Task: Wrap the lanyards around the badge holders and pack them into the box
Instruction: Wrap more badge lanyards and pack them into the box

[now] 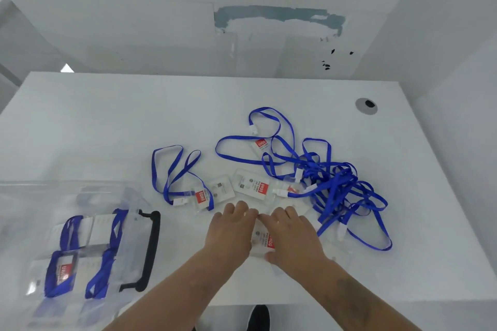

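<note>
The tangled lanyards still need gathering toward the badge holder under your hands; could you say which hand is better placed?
Probably the right hand: the tangled lanyards lie just beyond it, while the left hand sits on the far side.

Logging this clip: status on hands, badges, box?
Left hand and right hand both on one badge holder, grip unclear. Clear box holds wrapped badges. Tangled blue lanyards right; loose ones left unwrapped.
</note>
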Motion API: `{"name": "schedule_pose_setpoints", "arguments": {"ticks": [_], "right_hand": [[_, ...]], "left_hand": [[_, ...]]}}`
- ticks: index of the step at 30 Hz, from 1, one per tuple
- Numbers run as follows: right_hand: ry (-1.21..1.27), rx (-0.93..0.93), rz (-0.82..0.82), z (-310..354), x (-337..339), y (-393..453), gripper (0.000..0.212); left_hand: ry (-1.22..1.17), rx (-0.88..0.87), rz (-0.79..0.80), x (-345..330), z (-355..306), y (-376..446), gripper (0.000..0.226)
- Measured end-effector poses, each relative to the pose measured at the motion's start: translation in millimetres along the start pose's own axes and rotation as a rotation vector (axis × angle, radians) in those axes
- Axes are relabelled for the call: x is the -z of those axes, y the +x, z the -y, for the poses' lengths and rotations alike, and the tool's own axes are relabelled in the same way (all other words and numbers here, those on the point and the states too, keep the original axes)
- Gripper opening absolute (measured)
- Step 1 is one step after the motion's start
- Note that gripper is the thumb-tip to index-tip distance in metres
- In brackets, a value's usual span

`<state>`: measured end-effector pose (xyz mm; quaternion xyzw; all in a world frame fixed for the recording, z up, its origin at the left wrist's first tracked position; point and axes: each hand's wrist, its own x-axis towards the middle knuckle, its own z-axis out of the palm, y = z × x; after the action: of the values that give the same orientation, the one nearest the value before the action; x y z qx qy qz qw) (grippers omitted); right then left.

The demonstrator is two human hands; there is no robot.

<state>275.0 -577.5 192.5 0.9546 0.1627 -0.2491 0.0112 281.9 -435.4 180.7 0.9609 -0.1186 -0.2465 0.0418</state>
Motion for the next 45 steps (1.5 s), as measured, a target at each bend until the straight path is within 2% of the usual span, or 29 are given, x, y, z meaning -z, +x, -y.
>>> {"name": "schedule_pose_setpoints", "arguments": {"ticks": [2, 4, 6, 8, 11, 15, 18, 20, 22, 25, 27, 28, 30, 32, 34, 37, 39, 41, 43, 45], "right_hand": [[0.063, 0.004, 0.011, -6, 0, 1, 0.066], [0.212, 0.0, 0.024, -13, 6, -1, 0.046], [0.416, 0.003, 0.055, -23, 17, -4, 0.024], [0.62, 0.009, 0.074, -34, 35, -10, 0.013], [0.866, 0.018, -0.021, -51, 72, -19, 0.012], [1.285, -0.04, -0.216, -70, 116, -23, 0.012], [1.329, -0.055, -0.412, -75, 133, -17, 0.016], [1.31, -0.068, -0.528, -66, 140, -10, 0.02], [1.268, -0.063, -0.553, -48, 144, -3, 0.022], [1.102, -0.01, -0.464, -13, 150, 2, 0.022], [0.847, 0.045, -0.393, 5, 156, -1, 0.025], [0.693, 0.069, -0.361, 11, 160, -5, 0.025], [0.464, 0.089, -0.339, 16, 173, -14, 0.024], [0.364, 0.068, -0.358, 15, 191, -24, 0.021], [0.347, 0.059, -0.422, 12, 211, -32, 0.025], [0.459, 0.108, -0.551, -4, 237, -34, 0.018], [0.598, 0.135, -0.558, -19, 246, -25, 0.009], [0.812, 0.151, -0.518, -31, 246, -14, 0.006], [1.063, 0.128, -0.47, -37, 234, -3, 0.011], [1.123, 0.065, -0.421, -32, 210, 2, 0.023]], "left_hand": [[0.009, 0.007, 0.008, 2, 0, 2, 0.053], [-0.079, 0.016, 0.054, 7, 5, 2, 0.038], [-0.312, 0.051, 0.102, 18, 12, 0, 0.024], [-0.532, 0.055, 0.115, 37, 22, -2, 0.013], [-0.845, 0.071, 0.092, 80, 34, -7, 0.009], [-1.439, 0.092, 0.044, 141, 44, -19, 0.015], [-1.75, 0.059, -0.001, 175, 47, -28, 0.023], [-1.863, 0.031, -0.025, 189, 43, -31, 0.029], [-1.937, 0.012, -0.058, 197, 35, -31, 0.025], [-1.97, -0.006, -0.146, 206, 22, -26, 0.02], [-1.878, 0.007, -0.283, 208, 17, -22, 0.019], [-1.766, 0.029, -0.385, 208, 16, -19, 0.015], [-1.378, 0.069, -0.6, 206, 20, -14, 0.009], [-0.994, 0.063, -0.692, 202, 27, -13, 0.013], [-0.773, 0.039, -0.66, 201, 36, -16, 0.011], [-0.63, -0.004, -0.467, 201, 46, -25, 0.013], [-0.726, -0.052, -0.317, 205, 51, -32, 0.014], [-1.014, -0.087, -0.169, 211, 54, -41, 0.015], [-1.319, -0.102, -0.054, 216, 55, -50, 0.016], [-1.56, -0.095, -0.039, 215, 53, -54, 0.013]]}}
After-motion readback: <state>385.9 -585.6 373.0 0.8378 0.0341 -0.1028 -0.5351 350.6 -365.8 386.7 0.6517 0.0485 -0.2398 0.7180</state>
